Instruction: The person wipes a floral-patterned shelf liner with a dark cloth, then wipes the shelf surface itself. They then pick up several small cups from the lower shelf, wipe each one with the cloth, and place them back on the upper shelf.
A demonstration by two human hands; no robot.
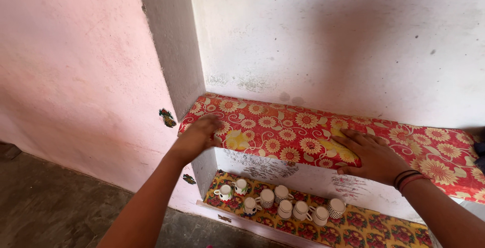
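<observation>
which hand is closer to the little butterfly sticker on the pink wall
Left. The left hand rests on the left end of the red floral shelf liner, just right of the sticker. The right hand lies flat far along to the right.

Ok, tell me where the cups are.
In the head view, the cups stand clustered on the lower shelf, below the red floral shelf cover under both hands.

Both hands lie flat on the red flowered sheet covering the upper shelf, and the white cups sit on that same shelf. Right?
Not quite. In the head view the white cups stand on the lower shelf's yellow flowered sheet. Left hand and right hand do lie on the red flowered sheet.
</observation>
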